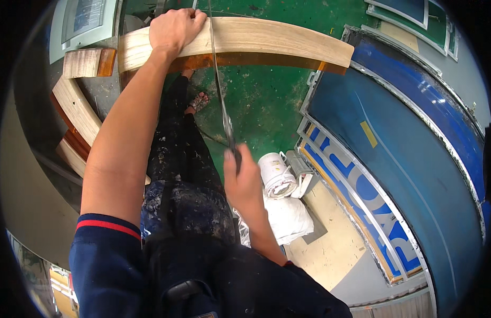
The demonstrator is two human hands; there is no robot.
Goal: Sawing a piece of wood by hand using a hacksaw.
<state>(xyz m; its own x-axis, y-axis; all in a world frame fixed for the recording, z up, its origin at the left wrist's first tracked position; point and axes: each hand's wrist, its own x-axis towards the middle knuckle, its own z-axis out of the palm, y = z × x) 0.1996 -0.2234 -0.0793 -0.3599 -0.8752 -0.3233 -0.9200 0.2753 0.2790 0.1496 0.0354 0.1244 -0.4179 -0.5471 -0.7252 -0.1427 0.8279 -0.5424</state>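
Observation:
My left hand point(176, 32) grips the top of a long pale wooden board point(277, 43) with an orange-brown lower layer, lying across the top of the view. Just right of my fingers, a thin saw blade point(215, 69) crosses the board. My right hand point(240, 175) is closed round the dark handle of this saw, below the board and in front of my legs. Short offcuts point(78, 62) and longer wooden pieces point(81, 111) with orange-brown layers lie at the left.
The green floor point(266, 106) is paint-spotted. Large framed screens point(394, 175) lean or lie at the right, with more frames point(431, 21) behind. A white bucket point(274, 169) and white bag point(293, 222) are beside my right arm. A pale frame point(62, 32) is at upper left.

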